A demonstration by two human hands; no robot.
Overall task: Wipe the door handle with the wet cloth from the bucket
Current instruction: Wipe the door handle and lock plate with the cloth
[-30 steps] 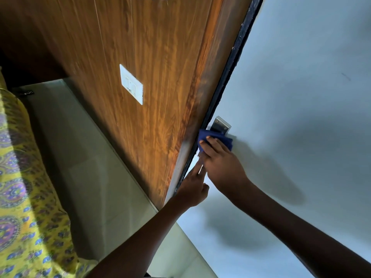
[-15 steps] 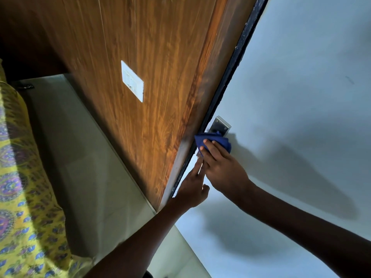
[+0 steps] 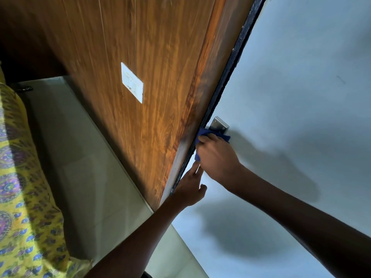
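A metal door handle plate (image 3: 219, 125) is fixed to the pale door (image 3: 301, 97) beside its dark edge. My right hand (image 3: 217, 157) presses a blue cloth (image 3: 202, 133) over the lower part of the handle, which the cloth and hand hide. Blue cloth shows above the fingers and at the thumb side. My left hand (image 3: 190, 187) rests flat against the door just below, fingers together and pointing up along the dark door edge (image 3: 226, 77). No bucket is in view.
A brown wood-grain panel (image 3: 150, 57) with a white switch plate (image 3: 132, 82) fills the upper left. Pale floor tiles (image 3: 90, 177) lie below it. Yellow patterned fabric (image 3: 18, 187) runs along the left edge.
My right hand has slid slightly down and left over the handle with the cloth, covering more of it. My left hand stays against the door.
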